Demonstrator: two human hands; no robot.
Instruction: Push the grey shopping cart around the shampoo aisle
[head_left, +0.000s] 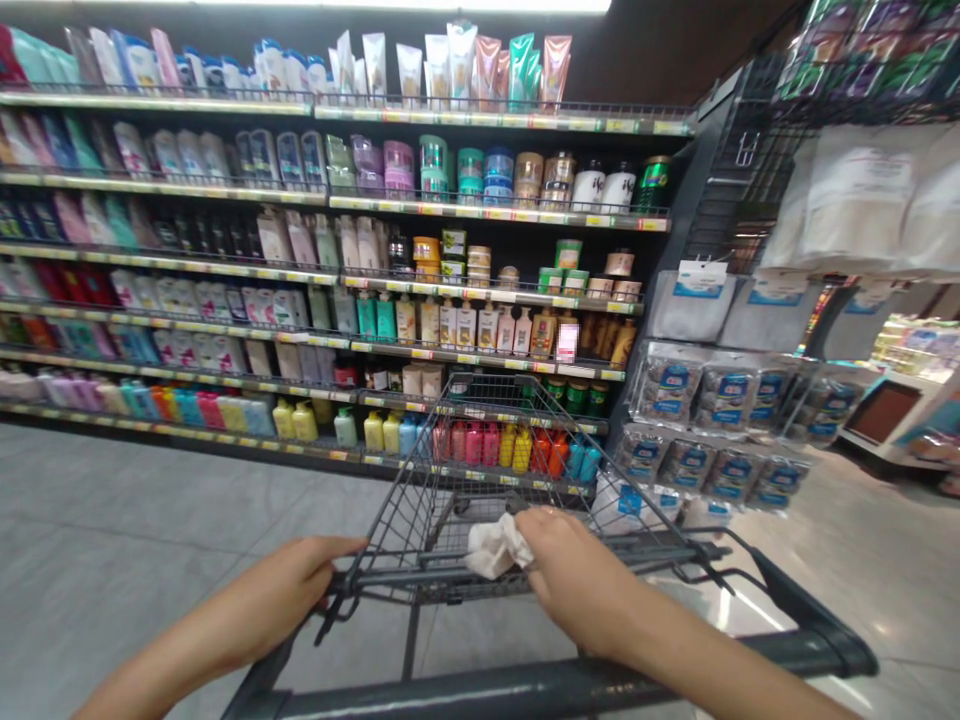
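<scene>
Across the rear rail (409, 578) of a dark wire shopping cart (397, 515), a crumpled white tissue (495, 547) lies bunched near the middle, its near side pinched in the fingers of the right hand (559, 560). That hand is closed on the tissue, its knuckles turned up; how firmly it squeezes, and whether its own fingertips meet the metal, I cannot tell. To the left, at the rail's end, the left hand (300, 575) curls over the corner of the frame with one finger stretched toward the mesh — its lower fingers are partly hidden, so the strength of that hold is unclear. Nearer the body runs the thick push handle (465, 692), which passes beneath the right forearm. Much of the tissue hangs loose outside the grip, so I judge that it could snag on a wire end and tear, or slip down through the mesh if the fingers slackened. The stretched finger of the left hand might get pinched at the corner hooks (334, 610) if the cart's parts shifted. Past the cart's far end stand shelves (480, 357) of tubes, jars and pump bottles (517, 450) — close enough in this view that a forward roll of the cart could knock the lowest row. Packaged goods (667, 385) hang at the right above the shiny floor (847, 560).
</scene>
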